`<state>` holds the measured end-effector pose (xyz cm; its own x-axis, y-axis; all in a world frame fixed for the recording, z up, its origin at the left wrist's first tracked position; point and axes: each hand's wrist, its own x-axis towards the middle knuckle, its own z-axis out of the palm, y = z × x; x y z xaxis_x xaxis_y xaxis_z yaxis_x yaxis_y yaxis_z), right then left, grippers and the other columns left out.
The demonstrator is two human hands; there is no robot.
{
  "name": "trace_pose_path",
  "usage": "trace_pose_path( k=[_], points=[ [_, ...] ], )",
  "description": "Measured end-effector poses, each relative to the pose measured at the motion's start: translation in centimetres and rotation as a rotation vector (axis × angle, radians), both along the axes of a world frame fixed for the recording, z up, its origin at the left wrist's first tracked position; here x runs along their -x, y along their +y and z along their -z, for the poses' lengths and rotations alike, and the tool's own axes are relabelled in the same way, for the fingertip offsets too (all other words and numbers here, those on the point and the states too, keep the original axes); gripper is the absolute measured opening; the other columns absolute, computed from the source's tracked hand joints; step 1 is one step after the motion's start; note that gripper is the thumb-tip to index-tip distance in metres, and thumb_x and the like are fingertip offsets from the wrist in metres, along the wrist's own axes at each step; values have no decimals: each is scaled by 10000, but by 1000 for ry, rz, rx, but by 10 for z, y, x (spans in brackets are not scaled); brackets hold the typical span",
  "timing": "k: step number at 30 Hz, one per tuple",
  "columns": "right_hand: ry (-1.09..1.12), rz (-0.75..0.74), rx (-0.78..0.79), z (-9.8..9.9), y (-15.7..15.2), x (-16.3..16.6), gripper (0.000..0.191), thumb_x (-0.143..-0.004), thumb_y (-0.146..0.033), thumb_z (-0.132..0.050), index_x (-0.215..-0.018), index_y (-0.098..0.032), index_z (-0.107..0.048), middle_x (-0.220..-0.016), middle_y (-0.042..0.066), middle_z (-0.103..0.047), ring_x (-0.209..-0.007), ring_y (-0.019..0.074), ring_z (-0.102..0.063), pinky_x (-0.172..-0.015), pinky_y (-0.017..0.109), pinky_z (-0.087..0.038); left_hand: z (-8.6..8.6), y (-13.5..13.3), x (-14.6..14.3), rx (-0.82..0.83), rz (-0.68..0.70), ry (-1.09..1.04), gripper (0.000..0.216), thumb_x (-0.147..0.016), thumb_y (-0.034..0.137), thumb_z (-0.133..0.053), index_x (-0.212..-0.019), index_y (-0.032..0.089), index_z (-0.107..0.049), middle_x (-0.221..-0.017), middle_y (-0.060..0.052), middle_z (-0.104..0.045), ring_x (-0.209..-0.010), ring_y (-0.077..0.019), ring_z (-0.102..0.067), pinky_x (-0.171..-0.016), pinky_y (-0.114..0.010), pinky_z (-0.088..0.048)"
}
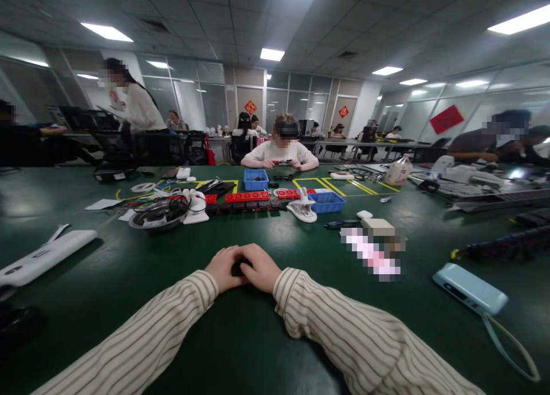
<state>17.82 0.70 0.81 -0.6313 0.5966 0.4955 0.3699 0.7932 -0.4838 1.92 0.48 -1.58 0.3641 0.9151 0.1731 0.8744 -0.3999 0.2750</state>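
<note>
My left hand [224, 270] and my right hand [262, 267] meet on the green table [232, 338] in front of me. Their fingers are drawn together and overlap at the tips, right over left, with a dark gap between the palms. No object shows in either hand. Striped cuffs cover both wrists. Beyond them stretches a row of red socket-like blocks [247, 196] above black blocks [249, 207]. A white clip [303, 206] stands beside a blue bin [327, 201], and a second blue bin [256, 180] lies farther back.
A metal bowl [158, 214] with cables sits left of centre, by a white clip-like device [196, 206]. Far left lies a long white device [51, 255]. To the right are a beige box [378, 228], a light-blue power bank [470, 286] and a bottle [399, 170]. Across the table a person [281, 150] handles small parts.
</note>
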Motion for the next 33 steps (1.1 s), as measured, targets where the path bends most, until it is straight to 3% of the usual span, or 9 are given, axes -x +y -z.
trace_pose_path(
  k=[5,9,12,16,20,25,28,30,33],
  points=[
    [37,181,-40,0,-6,4,390,-787,-289,-517,-1144,-159,-431,-1172,100,-443,-1106,204,-400,-935,362,-333,-8,-12,-14,-59,-149,-51,290,-625,317,-634,-874,172,-609,-977,-78,-604,-981,-280,-531,-957,-471,-302],
    [-34,371,-80,2,-8,7,327,-785,-374,-528,-1029,-162,-480,-1017,84,-484,-971,213,-452,-842,367,-370,-8,-15,-17,-92,-151,-117,244,-627,273,-630,-842,159,-616,-921,-85,-609,-942,-290,-531,-948,-521,-269],
    [-106,416,-117,2,-9,9,236,-806,-370,-508,-909,-158,-503,-895,63,-506,-870,201,-466,-771,347,-377,-7,-10,-12,-90,-57,-152,240,-615,242,-643,-833,144,-622,-922,-81,-598,-914,-260,-532,-908,-437,-353],
    [-136,335,-112,-2,-10,6,120,-794,-287,-531,-808,-169,-511,-818,35,-518,-814,178,-464,-739,319,-367,-6,-2,-1,-59,125,-172,167,-605,223,-661,-755,160,-624,-911,-39,-588,-889,-199,-532,-831,-293,-420],
    [-74,88,-68,-8,-12,-5,95,-731,-187,-572,-818,-181,-533,-840,22,-554,-849,171,-471,-793,322,-366,-5,2,3,-50,239,-210,190,-583,189,-657,-766,156,-618,-912,-38,-580,-894,-205,-519,-838,-305,-409],
    [73,-88,65,-10,-19,-15,359,-657,-19,-438,-973,-169,-513,-948,46,-560,-907,152,-494,-845,297,-394,-8,2,2,-26,278,-210,233,-604,195,-619,-835,169,-622,-917,-33,-577,-888,-215,-523,-843,-328,-402],
    [92,-71,75,-11,-21,-13,448,-655,-46,-450,-1085,-171,-452,-1081,64,-508,-1013,164,-461,-914,322,-364,-11,-1,-1,-7,260,-189,268,-600,217,-620,-865,177,-614,-958,-46,-580,-931,-238,-517,-863,-349,-398],
    [80,23,54,-10,-21,-11,417,-692,-136,-514,-1100,-175,-437,-1124,76,-470,-1057,190,-429,-937,356,-340,-13,-4,-3,-8,230,-178,384,-575,255,-649,-946,186,-581,-1021,-58,-566,-976,-256,-502,-892,-374,-384],
    [63,197,33,-8,-20,-9,323,-728,-296,-570,-1008,-174,-464,-1033,68,-483,-979,204,-449,-879,373,-361,-17,-10,-7,-50,152,-181,637,-513,385,-709,-1074,177,-490,-1087,-83,-524,-1000,-276,-486,-919,-417,-363]
  ],
)
